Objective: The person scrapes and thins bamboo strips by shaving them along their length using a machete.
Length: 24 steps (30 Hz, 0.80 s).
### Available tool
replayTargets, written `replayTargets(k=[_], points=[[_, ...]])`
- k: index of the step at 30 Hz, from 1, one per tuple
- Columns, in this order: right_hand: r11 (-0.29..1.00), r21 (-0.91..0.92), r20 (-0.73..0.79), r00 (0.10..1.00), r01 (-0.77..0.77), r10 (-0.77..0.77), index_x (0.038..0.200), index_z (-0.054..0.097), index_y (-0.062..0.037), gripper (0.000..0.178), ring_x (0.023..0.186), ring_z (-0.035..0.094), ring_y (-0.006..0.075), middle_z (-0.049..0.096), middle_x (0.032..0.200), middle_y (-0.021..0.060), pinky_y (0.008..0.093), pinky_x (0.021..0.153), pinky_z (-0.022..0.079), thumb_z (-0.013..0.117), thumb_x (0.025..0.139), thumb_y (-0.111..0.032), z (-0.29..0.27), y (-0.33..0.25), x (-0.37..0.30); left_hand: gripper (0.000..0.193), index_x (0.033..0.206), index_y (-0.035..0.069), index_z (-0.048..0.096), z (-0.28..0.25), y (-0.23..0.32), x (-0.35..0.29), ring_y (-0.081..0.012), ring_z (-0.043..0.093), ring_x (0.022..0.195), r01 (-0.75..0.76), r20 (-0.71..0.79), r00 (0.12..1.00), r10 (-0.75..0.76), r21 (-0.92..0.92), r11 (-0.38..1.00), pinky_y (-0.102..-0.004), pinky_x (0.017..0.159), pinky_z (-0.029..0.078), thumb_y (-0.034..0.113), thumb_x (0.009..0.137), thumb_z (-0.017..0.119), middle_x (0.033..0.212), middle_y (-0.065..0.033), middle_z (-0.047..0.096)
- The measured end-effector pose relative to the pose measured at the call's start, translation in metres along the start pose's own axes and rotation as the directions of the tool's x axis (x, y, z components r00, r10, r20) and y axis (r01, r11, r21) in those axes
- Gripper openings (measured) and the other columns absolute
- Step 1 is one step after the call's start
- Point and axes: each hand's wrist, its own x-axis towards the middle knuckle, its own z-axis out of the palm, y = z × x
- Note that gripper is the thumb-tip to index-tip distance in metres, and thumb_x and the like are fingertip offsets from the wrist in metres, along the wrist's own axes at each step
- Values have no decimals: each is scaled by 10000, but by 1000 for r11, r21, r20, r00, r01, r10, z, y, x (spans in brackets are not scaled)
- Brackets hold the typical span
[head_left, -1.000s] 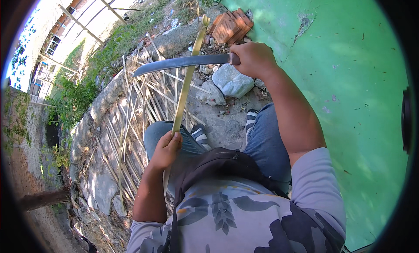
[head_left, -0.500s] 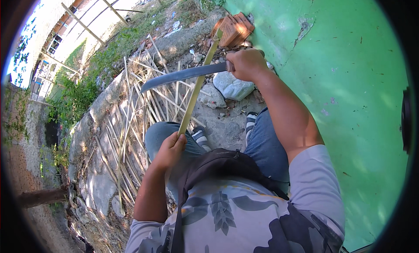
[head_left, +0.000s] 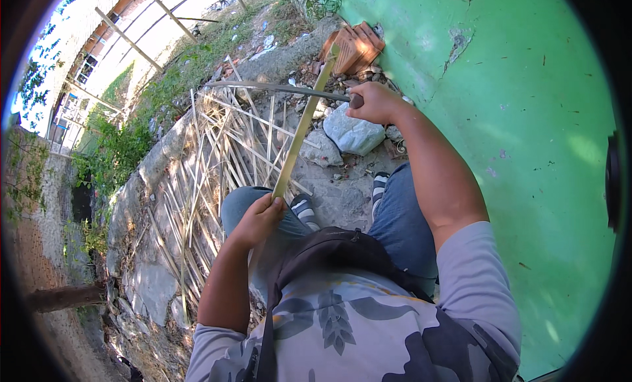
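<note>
My left hand [head_left: 262, 218] is closed round the near end of a pale yellow-green bamboo strip [head_left: 294, 145], which slants up and away from my left knee. My right hand [head_left: 376, 103] grips the handle of a machete [head_left: 283, 89]. Its long, slightly curved blade points left and crosses the upper part of the strip, edge-on to me. Whether the blade touches the strip or bites into it, I cannot tell. The strip's far end reaches in front of some orange hollow bricks.
Many split bamboo strips [head_left: 197, 204] lie heaped on the ground to my left. Ahead are a pale rock [head_left: 354, 130], a smaller stone [head_left: 320, 149] and the orange hollow bricks [head_left: 359, 49]. A green wall [head_left: 526, 151] stands close on my right, and a low stone edge [head_left: 158, 159] runs along the left.
The machete's blade has turned from showing its flat side to nearly edge-on, and its tip has swung farther away. My right hand has shifted slightly right and nearer; the left has barely moved.
</note>
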Motion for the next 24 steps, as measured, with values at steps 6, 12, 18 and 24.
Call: replayTargets(k=[6,12,18,24], points=[[948,125,-80,955,294,-286,886,675,-43,309,825,689,330,717,862,131,438,774,523,820,788,-298,15,-34,-8,262,999,113,523,-1,26,13,-44,356,559,34,-98,994,-44,-103,994,-231,501,309,328,1104,417,725,70,418],[950,169,-63,964,264,-257,995,687,-45,307,785,684,236,711,805,72,373,716,512,810,809,-254,29,-30,-5,265,1016,110,533,3,31,21,-46,360,558,22,-57,998,-25,-63,998,-226,503,313,334,1103,420,728,68,422],[740,668,204,939,72,-276,1064,677,-58,291,619,534,73,575,687,-36,283,582,435,793,831,-189,22,-51,-8,282,1035,95,550,4,32,24,-57,395,580,-20,-100,995,20,0,1000,-234,524,349,338,1102,422,739,59,446],[607,793,188,926,53,-326,1131,675,-63,341,555,497,55,536,666,-58,258,529,416,781,816,-140,26,-67,-12,268,1092,51,587,12,26,27,-96,478,642,-163,-199,954,225,285,944,-259,594,412,279,1093,444,756,14,510]])
